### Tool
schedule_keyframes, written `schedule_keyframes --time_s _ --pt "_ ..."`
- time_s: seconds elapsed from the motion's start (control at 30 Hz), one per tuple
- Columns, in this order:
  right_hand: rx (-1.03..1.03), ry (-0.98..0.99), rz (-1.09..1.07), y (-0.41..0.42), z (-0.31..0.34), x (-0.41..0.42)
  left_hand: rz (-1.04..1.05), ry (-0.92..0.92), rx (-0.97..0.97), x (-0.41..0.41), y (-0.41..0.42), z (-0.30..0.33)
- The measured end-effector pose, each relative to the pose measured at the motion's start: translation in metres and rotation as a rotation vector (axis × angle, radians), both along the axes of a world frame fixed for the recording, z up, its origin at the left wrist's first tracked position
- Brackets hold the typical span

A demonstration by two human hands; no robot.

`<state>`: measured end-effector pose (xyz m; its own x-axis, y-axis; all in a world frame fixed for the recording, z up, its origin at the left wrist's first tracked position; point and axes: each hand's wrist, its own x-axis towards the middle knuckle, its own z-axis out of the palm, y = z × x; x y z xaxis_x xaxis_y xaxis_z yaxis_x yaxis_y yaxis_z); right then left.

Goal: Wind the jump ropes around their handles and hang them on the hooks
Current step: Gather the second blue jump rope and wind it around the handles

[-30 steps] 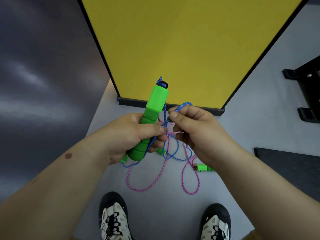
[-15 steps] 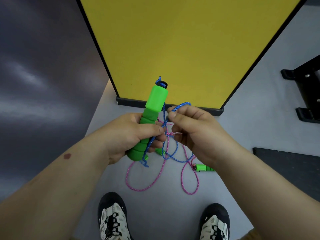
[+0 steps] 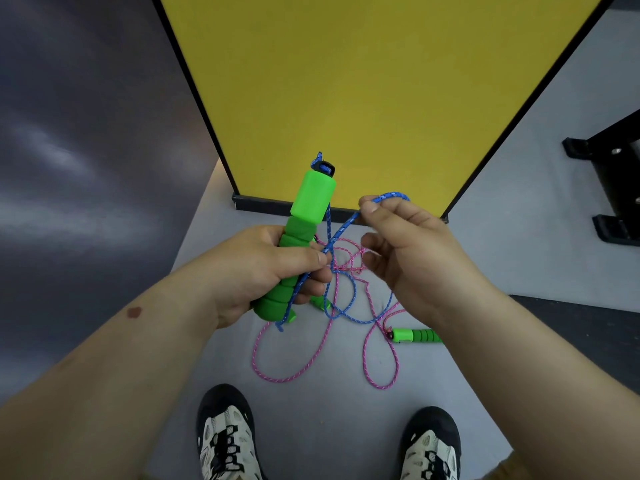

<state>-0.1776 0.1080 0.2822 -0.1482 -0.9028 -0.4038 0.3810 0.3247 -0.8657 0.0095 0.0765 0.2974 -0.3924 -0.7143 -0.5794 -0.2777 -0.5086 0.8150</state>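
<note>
Left hand: we see the left hand [image 3: 263, 271] curled round the ribbed lower part of a green handle [image 3: 300, 244], which it holds tilted, cap end up and away from us.
Right hand: the right hand [image 3: 408, 251] pinches a bend of the blue rope [image 3: 341, 230] between thumb and forefinger, just right of the handle; its other fingers are loosely curled.
Blue rope: we trace it from the black fitting at the handle's top, down beside the handle, under the left thumb, up to the right hand's pinch, and down again in loose loops to the floor [image 3: 311, 410].
Pink rope: the pink rope [image 3: 294, 372] lies on the floor in two open loops between the hands and the shoes [image 3: 225, 441]; it crosses the blue rope below the hands.
Second handle: another green handle [image 3: 417, 336] lies flat on the floor, partly hidden by the right forearm.
Edges: the yellow panel [image 3: 363, 81] stands upright just beyond the hands, its black base strip meeting the floor; a dark wall closes the left side.
Open room: grey floor lies bare to the right of the panel, bounded by a black metal frame [image 3: 613, 188] and a dark mat [image 3: 581, 313].
</note>
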Motion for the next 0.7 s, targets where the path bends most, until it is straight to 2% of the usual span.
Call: schedule_keyframes --time_s 0.1,0.2,0.4,0.5,0.57,0.7 --pt "-0.011 0.073 0.158 0.005 -0.004 0.009 0.0 -0.002 -0.01 -0.001 0.0 0.0" --pt "0.001 0.12 0.198 0.008 -0.005 0.012 0.009 -0.005 -0.018 -0.002 0.0 0.0" --pt "0.009 0.034 -0.062 -0.001 0.0 0.0 0.017 -0.002 -0.001 -0.002 0.0 0.001" --pt "0.009 0.026 -0.099 -0.002 0.002 -0.004 0.014 -0.003 0.002 -0.001 0.0 0.001" --pt "0.015 0.009 -0.047 -0.001 0.001 -0.001 0.017 -0.002 0.002 -0.001 0.0 0.001" --pt "0.025 0.061 0.198 0.006 -0.002 0.01 0.015 -0.004 -0.006 -0.002 0.001 0.002"
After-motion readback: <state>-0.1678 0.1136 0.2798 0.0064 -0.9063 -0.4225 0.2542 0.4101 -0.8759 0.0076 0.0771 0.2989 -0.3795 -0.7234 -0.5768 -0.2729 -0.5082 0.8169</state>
